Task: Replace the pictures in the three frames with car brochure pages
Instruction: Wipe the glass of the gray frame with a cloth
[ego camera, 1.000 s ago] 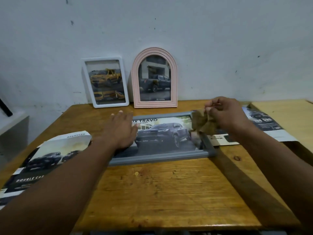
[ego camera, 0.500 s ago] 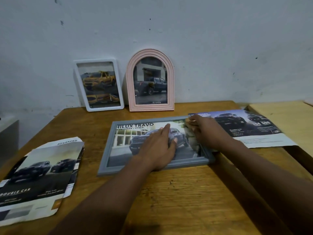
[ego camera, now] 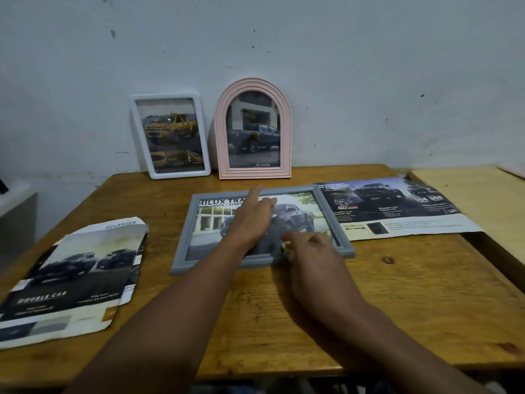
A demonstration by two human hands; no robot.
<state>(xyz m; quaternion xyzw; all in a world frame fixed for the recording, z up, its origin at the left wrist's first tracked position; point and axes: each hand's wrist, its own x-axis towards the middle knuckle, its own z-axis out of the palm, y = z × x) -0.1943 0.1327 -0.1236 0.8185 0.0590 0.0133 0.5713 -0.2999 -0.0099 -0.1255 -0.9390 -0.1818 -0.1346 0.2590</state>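
Note:
A grey frame (ego camera: 210,263) lies flat on the wooden table (ego camera: 397,294) with a dark pickup brochure page behind its glass. My left hand (ego camera: 252,220) rests on the glass near the middle, fingers straight and pointing away from me. My right hand (ego camera: 312,251) is at the frame's near right corner, its fingers curled round a small cloth (ego camera: 287,249) of which only a pale bit shows. A white frame (ego camera: 170,135) with a yellow truck page and an arched pink frame (ego camera: 254,129) with a dark truck page lean upright against the wall.
A loose brochure page (ego camera: 74,277) lies at the table's left edge, partly overhanging. Another page (ego camera: 397,209) lies to the right of the grey frame, reaching onto a paler second tabletop (ego camera: 483,200). A low grey ledge (ego camera: 17,211) stands at far left.
My left hand slid from the frame's left side to the middle of the glass. My right hand moved with the cloth from the frame's far right corner to its near right corner.

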